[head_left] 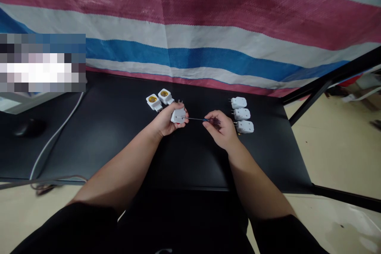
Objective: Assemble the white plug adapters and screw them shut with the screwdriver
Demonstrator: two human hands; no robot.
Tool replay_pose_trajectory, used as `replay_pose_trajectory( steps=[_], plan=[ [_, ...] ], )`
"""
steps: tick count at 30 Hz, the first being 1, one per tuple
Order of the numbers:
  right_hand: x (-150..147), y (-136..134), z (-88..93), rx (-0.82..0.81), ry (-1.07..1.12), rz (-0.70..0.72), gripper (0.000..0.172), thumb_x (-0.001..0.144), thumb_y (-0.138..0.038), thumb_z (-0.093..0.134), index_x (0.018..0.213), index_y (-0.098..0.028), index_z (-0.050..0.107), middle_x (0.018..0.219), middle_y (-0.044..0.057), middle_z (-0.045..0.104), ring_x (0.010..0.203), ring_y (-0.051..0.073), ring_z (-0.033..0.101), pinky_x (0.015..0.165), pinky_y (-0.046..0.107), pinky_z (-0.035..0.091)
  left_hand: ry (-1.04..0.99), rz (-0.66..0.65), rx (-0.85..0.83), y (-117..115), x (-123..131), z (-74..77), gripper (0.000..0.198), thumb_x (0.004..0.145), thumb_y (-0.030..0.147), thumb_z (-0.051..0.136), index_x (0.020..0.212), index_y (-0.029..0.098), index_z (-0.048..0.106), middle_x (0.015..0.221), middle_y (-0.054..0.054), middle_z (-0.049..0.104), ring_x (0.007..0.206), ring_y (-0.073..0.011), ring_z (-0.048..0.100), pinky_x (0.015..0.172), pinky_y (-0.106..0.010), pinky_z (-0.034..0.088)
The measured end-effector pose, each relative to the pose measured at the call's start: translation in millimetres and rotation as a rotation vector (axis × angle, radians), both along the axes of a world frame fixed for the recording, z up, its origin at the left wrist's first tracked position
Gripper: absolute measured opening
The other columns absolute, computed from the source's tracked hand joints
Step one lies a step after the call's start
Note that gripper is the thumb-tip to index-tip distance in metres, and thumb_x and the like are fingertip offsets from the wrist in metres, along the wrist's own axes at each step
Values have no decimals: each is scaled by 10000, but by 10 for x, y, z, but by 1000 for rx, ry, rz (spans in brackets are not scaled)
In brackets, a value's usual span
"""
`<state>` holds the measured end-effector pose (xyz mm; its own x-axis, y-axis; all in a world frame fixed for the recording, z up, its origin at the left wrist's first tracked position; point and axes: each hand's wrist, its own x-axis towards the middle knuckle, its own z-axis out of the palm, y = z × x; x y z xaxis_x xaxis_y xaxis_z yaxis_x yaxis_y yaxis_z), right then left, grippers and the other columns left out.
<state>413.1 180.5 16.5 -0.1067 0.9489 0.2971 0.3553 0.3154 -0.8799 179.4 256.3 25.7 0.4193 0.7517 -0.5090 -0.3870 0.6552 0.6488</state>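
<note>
Black tabletop runs across in front of me, with a dark mouse towards its left end and a pale cable curving down beside it. Further right, two white lamp sockets lie close together, their gold-coloured rings facing up. Just beside them, above the table, the left hand has its fingers curled around a white plug, prongs towards the far edge. I'd judge the plug to be light, stiff plastic, rather slick, so it is best gripped round its sides, clear of the screw face; the thin prongs could bend if squeezed. Across that face lies the metal shaft of a screwdriver; whether the tip sits in a hole I can't tell. The right hand pinches the handle end between thumb and fingers, the narrow grip hiding part of it. That tool looks slim and light, easiest to turn by its handle. Beyond, three more white plugs stand in a row, prongs pointing left.
</note>
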Motion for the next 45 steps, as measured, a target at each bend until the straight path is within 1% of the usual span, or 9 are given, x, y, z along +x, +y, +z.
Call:
replay_pose_trajectory(
  steps=[13, 17, 20, 23, 28, 34, 39, 42, 45],
  plan=[
    [19, 31, 25, 5, -42, 15, 191, 1009, -447, 767, 1059, -267, 724, 838, 13, 674, 714, 192, 623, 711, 370, 571, 81, -20, 157, -23, 28, -62, 292, 806, 348, 833, 912, 209, 599, 738, -20, 722, 563, -161, 722, 450, -218, 564],
    [66, 57, 57, 30, -60, 37, 186, 1000, -441, 785, 1061, -269, 754, 885, 24, 702, 752, 196, 643, 706, 354, 545, 168, 37, 302, -37, 57, -106, 323, 793, 356, 850, 886, 213, 575, 734, -2, 703, 580, -159, 712, 462, -231, 575],
    [85, 75, 67, -39, -95, -6, 265, 1033, -511, 759, 974, -253, 752, 789, 11, 690, 680, 183, 606, 649, 335, 485, 239, 70, 465, -56, 67, -135, 370, 771, 340, 885, 842, 216, 544, 742, 9, 688, 607, -155, 711, 479, -243, 600],
    [103, 89, 36, -93, -152, -35, 422, 1116, -590, 617, 886, -246, 697, 688, -4, 614, 648, 180, 576, 642, 335, 455, 270, 64, 545, -58, 57, -158, 377, 794, 345, 893, 846, 215, 542, 756, 14, 681, 629, -151, 721, 493, -239, 609],
    [180, 114, -52, -152, -73, 114, 348, 1059, -597, 722, 1147, -263, 681, 899, 15, 720, 763, 191, 670, 706, 329, 531, 276, 91, 551, -40, 42, -179, 371, 832, 355, 886, 862, 216, 543, 759, 12, 681, 621, -145, 723, 499, -230, 605],
    [133, 106, -11, -138, -167, 4, 449, 1123, -622, 597, 884, -251, 682, 677, -11, 615, 625, 178, 579, 649, 340, 462, 311, 82, 607, -56, 33, -178, 360, 843, 348, 885, 841, 218, 549, 752, 5, 677, 629, -160, 734, 486, -242, 605],
    [119, 94, 22, -115, -153, 86, 282, 1043, -534, 734, 1080, -258, 696, 886, 22, 752, 741, 199, 675, 694, 335, 512, 358, 108, 609, -37, 18, -199, 344, 857, 335, 878, 841, 219, 555, 746, 5, 681, 626, -155, 736, 488, -233, 606],
    [124, 109, 14, -132, -172, 56, 322, 1058, -562, 705, 976, -250, 703, 816, 14, 733, 712, 197, 665, 683, 334, 493, 390, 115, 636, -40, 20, -207, 338, 855, 328, 882, 847, 219, 561, 753, 5, 687, 605, -149, 731, 475, -225, 598],
    [108, 122, 2, -159, -231, 42, 499, 1116, -615, 595, 789, -242, 655, 668, -2, 640, 621, 178, 597, 651, 339, 447, 426, 118, 669, -44, 14, -208, 327, 860, 323, 877, 846, 218, 568, 749, -3, 695, 590, -148, 728, 461, -218, 586]
  ],
)
